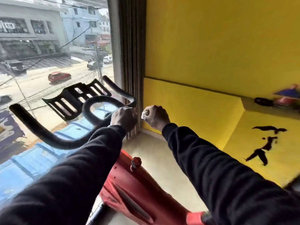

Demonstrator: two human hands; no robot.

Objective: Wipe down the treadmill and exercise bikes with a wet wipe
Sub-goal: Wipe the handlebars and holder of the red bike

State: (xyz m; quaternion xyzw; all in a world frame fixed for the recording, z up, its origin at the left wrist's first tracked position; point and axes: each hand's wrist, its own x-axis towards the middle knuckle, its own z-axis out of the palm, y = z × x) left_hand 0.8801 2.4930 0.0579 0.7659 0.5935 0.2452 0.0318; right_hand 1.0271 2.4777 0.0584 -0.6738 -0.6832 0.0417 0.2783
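A red exercise bike (pixel 129 189) stands below me, with black curved handlebars (pixel 32 127) and a black slotted device holder (pixel 76 99) in front of the window. My left hand (pixel 122 118) grips the right side of the handlebars. My right hand (pixel 155 116) is held just to the right of the bars, off them, fingers curled round a small crumpled white wet wipe (pixel 145 113). Both arms wear black sleeves.
A large window (pixel 48 46) looks down on a street at the left. A grey curtain (pixel 129 62) hangs in the corner. Yellow walls (pixel 219 38) and a yellow ledge (pixel 194 101) are at the right. A red knob (pixel 136 161) sticks up from the bike frame. The floor is pale.
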